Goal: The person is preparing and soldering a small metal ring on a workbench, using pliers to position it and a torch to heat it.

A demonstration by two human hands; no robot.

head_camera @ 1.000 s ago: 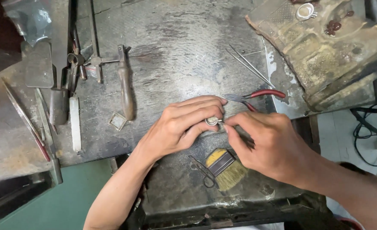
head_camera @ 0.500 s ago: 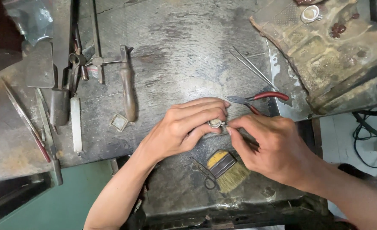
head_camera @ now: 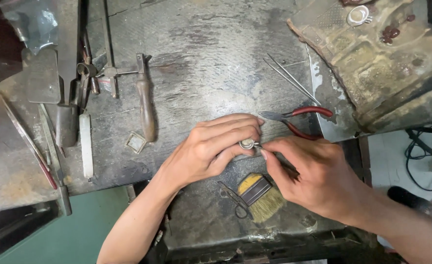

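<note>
Ring (head_camera: 247, 143) unmoved between both hands' fingers (head_camera: 235, 146)

The left grip (head_camera: 211, 149) covered most of the small round piece (head_camera: 247, 143). The tool in the right grip (head_camera: 318, 176) was almost wholly hidden. The desk (head_camera: 201, 54) ran off the top edge; the cable (head_camera: 423, 156) left the right edge.

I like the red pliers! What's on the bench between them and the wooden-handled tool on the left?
Mostly bare, scuffed bench. In the head view, nothing lies between the red pliers and the wooden-handled tool except the left hand, whose fingertips reach into the lower part.
</note>
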